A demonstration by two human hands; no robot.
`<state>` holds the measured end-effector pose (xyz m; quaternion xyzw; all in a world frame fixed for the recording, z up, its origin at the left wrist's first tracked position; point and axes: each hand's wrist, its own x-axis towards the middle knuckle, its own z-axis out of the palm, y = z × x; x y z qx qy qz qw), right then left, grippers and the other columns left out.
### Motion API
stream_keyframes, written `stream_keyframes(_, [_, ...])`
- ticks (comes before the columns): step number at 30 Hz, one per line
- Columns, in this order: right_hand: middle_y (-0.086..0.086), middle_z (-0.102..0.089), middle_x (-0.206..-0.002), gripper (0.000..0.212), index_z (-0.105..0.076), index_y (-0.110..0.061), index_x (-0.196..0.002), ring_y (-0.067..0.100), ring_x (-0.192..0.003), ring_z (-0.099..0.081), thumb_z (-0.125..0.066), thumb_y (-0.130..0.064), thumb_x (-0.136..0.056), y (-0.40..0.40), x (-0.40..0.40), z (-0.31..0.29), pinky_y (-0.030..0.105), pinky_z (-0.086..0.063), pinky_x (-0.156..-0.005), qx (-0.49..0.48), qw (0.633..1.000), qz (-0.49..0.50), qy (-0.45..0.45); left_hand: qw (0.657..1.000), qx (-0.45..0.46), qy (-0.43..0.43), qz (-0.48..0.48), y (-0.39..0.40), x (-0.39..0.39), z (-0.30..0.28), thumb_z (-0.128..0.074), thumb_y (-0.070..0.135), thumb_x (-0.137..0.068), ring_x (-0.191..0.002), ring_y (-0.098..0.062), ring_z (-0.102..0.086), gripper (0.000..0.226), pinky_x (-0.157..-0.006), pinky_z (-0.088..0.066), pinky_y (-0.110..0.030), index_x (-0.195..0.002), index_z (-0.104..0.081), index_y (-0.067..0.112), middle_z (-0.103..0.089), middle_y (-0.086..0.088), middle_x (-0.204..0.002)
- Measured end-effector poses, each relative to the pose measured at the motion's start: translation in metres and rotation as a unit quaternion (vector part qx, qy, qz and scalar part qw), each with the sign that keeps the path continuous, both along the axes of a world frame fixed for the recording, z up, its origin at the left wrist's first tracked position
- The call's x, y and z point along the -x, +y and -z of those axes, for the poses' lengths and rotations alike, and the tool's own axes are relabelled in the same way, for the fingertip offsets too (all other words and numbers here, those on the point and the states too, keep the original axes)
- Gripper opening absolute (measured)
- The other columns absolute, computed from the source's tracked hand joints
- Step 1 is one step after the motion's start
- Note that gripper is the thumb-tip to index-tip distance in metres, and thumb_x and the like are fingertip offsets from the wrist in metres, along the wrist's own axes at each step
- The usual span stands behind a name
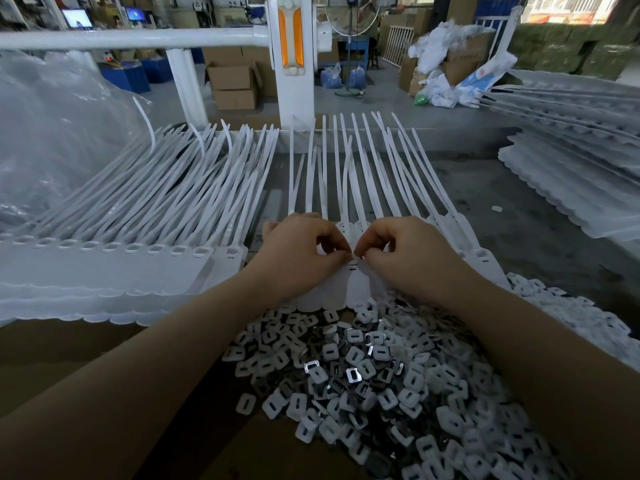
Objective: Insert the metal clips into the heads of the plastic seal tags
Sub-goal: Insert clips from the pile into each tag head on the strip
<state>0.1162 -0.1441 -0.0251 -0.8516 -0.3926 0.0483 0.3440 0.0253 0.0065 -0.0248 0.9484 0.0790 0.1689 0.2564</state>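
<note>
Broadly, a grey worktable [502, 209] is carrying everything, with a white metal frame [291, 64] rising at its far edge. Across the left side a big fanned stack of white plastic seal tags [145, 216] is lying with straps pointing away, and another stack of tags [571, 188] is sitting at the far right. Nearer the person, a heap of metal clips and white plastic inserts [363, 368] is spreading over brown cardboard [69, 358]. Between the stacks, a small row of tags [349, 285] is lying under both hands. The left hand [298, 251] and right hand [408, 254] are meeting fingertip to fingertip, fingers curled, pinching at the head of one tag [353, 263]; whether a clip is sitting between the fingertips cannot be told.
</note>
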Motion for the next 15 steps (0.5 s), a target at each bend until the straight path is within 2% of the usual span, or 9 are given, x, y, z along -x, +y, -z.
stream_keyframes(3, [-0.009, -0.067, -0.076, 0.021, -0.067, -0.035, -0.078, -0.004, -0.053, -0.054, -0.059, -0.017, -0.081, 0.0, 0.0, -0.0009, 0.017, -0.04, -0.052, 0.006, 1.0, 0.004, -0.002, 0.997, 0.056, 0.048, -0.009, -0.0001, -0.0021, -0.003, -0.065, 0.035, -0.09, -0.093, -0.006, -0.059, 0.016, -0.102, -0.04, -0.05, -0.074, -0.061, 0.04, -0.065, 0.017, -0.085])
stream_keyframes(6, [-0.01, -0.067, -0.076, 0.023, -0.064, -0.037, -0.077, 0.002, -0.056, -0.056, -0.058, -0.016, -0.082, 0.0008, 0.0, -0.0013, 0.018, -0.043, -0.054, 0.007, 1.0, 0.01, -0.001, 0.993, 0.1, 0.053, -0.04, -0.0004, -0.0047, -0.002, -0.064, 0.036, -0.09, -0.089, -0.006, -0.06, 0.015, -0.104, -0.038, -0.05, -0.075, -0.064, 0.036, -0.067, 0.015, -0.08])
stream_keyframes(8, [-0.011, -0.067, -0.076, 0.024, -0.064, -0.037, -0.079, 0.003, -0.058, -0.057, -0.057, -0.015, -0.083, 0.0009, 0.0005, -0.001, 0.018, -0.044, -0.054, 0.006, 1.0, 0.009, -0.002, 0.994, 0.086, 0.052, -0.052, -0.002, -0.0052, -0.0003, -0.065, 0.038, -0.089, -0.089, -0.003, -0.059, 0.016, -0.104, -0.033, -0.043, -0.073, -0.064, 0.036, -0.067, 0.015, -0.08])
stream_keyframes(10, [-0.012, -0.067, -0.077, 0.023, -0.065, -0.037, -0.081, 0.003, -0.059, -0.058, -0.057, -0.015, -0.084, 0.0012, 0.0011, -0.0007, 0.017, -0.043, -0.054, 0.006, 1.0, 0.007, -0.005, 0.996, 0.044, 0.052, -0.058, -0.0038, -0.0049, 0.0014, -0.064, 0.041, -0.088, -0.088, -0.001, -0.055, 0.016, -0.095, -0.024, -0.036, -0.073, -0.063, 0.037, -0.065, 0.016, -0.081])
stream_keyframes(15, [-0.014, -0.066, -0.077, 0.022, -0.065, -0.036, -0.084, 0.003, -0.061, -0.058, -0.057, -0.016, -0.085, 0.0013, 0.0008, -0.0008, 0.017, -0.041, -0.055, 0.011, 1.0, 0.007, -0.009, 0.996, 0.007, 0.037, -0.079, -0.0056, -0.0064, 0.0026, -0.063, 0.042, -0.086, -0.083, 0.003, -0.05, 0.018, -0.087, -0.018, -0.033, -0.07, -0.062, 0.036, -0.064, 0.013, -0.077])
